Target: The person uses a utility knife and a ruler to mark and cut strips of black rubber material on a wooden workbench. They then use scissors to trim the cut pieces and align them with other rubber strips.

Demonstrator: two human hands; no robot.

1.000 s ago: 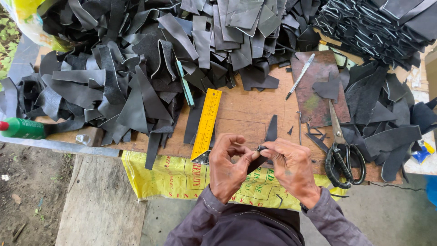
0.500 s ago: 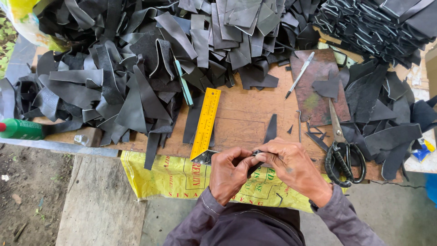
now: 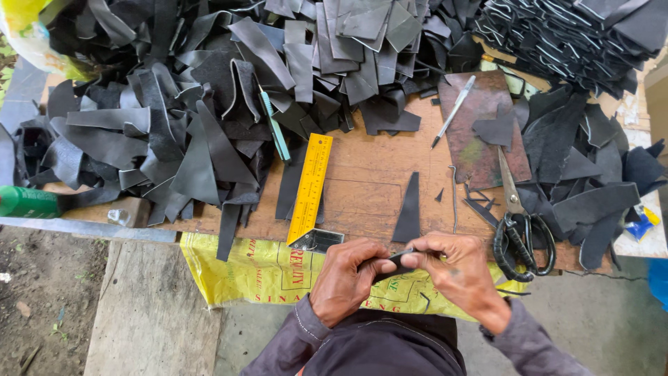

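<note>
Head view, black strip [image 3: 394, 262] pinched, seemingly, between both hands' grip

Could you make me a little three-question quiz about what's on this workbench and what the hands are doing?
1. True or false: the scissors lie to the right of the yellow ruler.
2. What do the left hand and right hand hold between them?
A. a pen
B. a small dark strip
C. the scissors
3. Fill in: the lone dark triangular piece lies on the wooden ____.

Key:
1. True
2. B; both hands pinch it at the near edge of the board.
3. board
</note>
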